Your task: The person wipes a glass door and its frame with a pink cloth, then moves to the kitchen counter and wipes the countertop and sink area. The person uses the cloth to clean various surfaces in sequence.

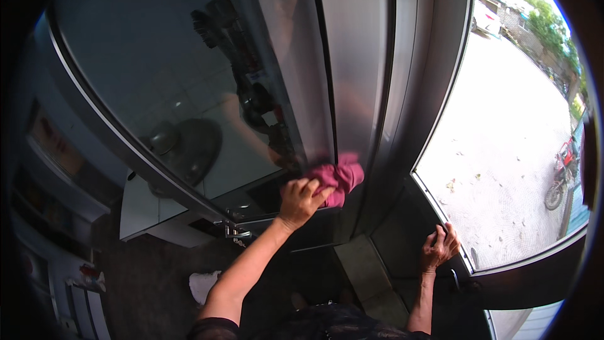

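Observation:
My left hand (301, 202) presses a crumpled maroon cloth (337, 179) against the lower part of a grey metal frame (351, 56), beside a large dark glass pane (141, 56). The cloth's upper edge is blurred. Faint reflections of my arm show in the glass. Below the left hand's wrist, a metal latch (238, 232) sits at the pane's bottom corner. Off to the right, my right hand (440, 249) has its fingers curled on the inner edge of a dark screen door frame (427, 193), next to the mesh. A pale curved handle (454, 279) is just below it.
Through the glass, a round dark pan or lid (196, 151) shows on a white counter (146, 212). A white object (204, 287) lies low on the left. Shelving (61, 226) lines the far left. Outside the mesh are bright ground and a red motorcycle (561, 174).

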A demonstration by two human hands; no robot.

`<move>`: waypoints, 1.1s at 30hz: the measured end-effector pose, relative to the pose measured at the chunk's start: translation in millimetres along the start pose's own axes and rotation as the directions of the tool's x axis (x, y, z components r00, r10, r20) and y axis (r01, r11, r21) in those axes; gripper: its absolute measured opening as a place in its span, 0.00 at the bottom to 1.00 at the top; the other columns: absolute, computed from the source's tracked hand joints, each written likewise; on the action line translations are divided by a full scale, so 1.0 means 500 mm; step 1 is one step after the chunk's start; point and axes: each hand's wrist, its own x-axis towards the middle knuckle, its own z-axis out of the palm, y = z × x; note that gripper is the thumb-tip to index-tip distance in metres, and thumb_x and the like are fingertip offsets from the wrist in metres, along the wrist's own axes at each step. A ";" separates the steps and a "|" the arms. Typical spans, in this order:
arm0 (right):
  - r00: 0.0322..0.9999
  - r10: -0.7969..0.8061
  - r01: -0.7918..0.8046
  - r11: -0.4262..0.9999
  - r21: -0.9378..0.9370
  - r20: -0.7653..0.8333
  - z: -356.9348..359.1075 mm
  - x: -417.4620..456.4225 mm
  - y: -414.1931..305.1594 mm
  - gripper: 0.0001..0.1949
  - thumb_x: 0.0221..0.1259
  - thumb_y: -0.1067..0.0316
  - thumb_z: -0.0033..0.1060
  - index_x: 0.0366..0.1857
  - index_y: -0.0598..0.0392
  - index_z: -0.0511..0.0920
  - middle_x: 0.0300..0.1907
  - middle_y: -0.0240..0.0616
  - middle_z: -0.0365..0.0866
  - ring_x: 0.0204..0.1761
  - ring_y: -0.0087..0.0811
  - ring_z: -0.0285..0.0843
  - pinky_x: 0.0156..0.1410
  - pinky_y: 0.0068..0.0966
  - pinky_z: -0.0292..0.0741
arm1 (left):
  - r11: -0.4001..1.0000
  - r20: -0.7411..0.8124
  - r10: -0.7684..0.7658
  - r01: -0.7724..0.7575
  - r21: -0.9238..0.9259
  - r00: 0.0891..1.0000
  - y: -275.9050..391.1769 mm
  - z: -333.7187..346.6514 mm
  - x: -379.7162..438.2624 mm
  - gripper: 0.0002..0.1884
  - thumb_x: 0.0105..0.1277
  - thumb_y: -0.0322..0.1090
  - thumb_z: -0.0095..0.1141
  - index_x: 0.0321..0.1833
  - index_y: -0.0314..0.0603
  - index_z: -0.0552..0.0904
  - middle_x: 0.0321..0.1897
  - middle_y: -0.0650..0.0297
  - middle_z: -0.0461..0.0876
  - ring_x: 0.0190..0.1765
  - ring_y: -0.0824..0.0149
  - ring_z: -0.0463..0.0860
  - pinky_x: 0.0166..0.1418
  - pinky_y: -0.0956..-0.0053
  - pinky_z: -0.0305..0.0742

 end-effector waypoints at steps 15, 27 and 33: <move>0.622 -0.307 -0.694 0.208 0.689 0.720 -0.012 -0.073 -0.272 0.48 0.53 0.63 0.84 0.78 0.54 0.60 0.75 0.51 0.61 0.71 0.47 0.72 0.73 0.39 0.73 | -0.025 0.726 -0.454 0.808 -0.589 0.516 0.200 0.109 -0.146 0.23 0.70 0.46 0.65 0.60 0.36 0.81 0.52 0.56 0.88 0.56 0.62 0.85 0.63 0.67 0.77; 0.811 0.069 -0.586 0.071 0.808 0.582 -0.035 0.109 -0.395 0.18 0.63 0.75 0.64 0.57 0.60 0.77 0.47 0.37 0.83 0.51 0.28 0.81 0.60 0.26 0.77 | 0.510 -0.192 -0.851 0.679 -0.528 0.489 0.022 -0.287 -0.140 0.22 0.80 0.38 0.51 0.73 0.37 0.73 0.72 0.53 0.73 0.73 0.59 0.73 0.75 0.63 0.67; 0.998 0.049 0.011 0.431 0.902 -0.036 -0.046 0.291 -0.494 0.31 0.48 0.77 0.76 0.62 0.56 0.77 0.69 0.53 0.71 0.67 0.54 0.74 0.68 0.43 0.74 | 0.545 -0.515 -0.812 0.675 -0.498 0.275 -0.294 -0.523 -0.159 0.39 0.82 0.62 0.37 0.83 0.38 0.59 0.83 0.51 0.58 0.84 0.57 0.58 0.85 0.60 0.50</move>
